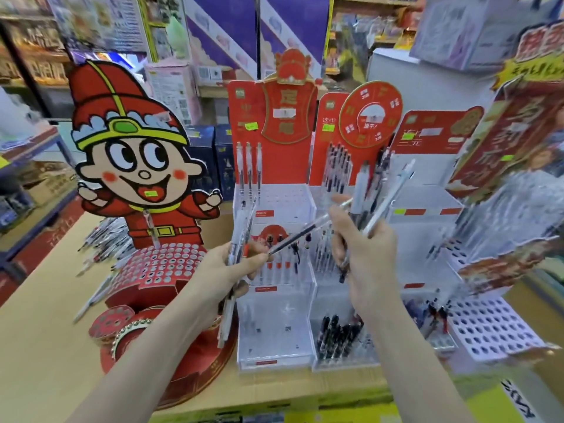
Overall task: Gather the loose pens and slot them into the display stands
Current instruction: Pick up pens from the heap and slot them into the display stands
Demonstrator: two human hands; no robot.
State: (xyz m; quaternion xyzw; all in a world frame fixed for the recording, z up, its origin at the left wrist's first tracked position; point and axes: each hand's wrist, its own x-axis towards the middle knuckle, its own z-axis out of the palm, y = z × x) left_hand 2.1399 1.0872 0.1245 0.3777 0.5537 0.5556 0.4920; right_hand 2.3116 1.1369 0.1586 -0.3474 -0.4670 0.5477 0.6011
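Observation:
My left hand (225, 270) grips a bundle of clear pens (236, 270) held upright in front of the tiered clear display stand (274, 331). My right hand (366, 254) holds several pens (378, 203) that fan upward, and it pinches one dark-inked pen (305, 235) lying slantwise, its tip touching my left fingers. A few pens stand in the top row of the stand (249, 166). Black pens (335, 334) fill the lower tier of the neighbouring stand (345, 358).
A red cartoon-figure stand (137, 166) with a round holed base (161, 267) is at the left, loose pens (100, 242) piled behind it. A white holed rack (494, 328) and a red tilted display (512, 184) crowd the right. Shop shelves fill the background.

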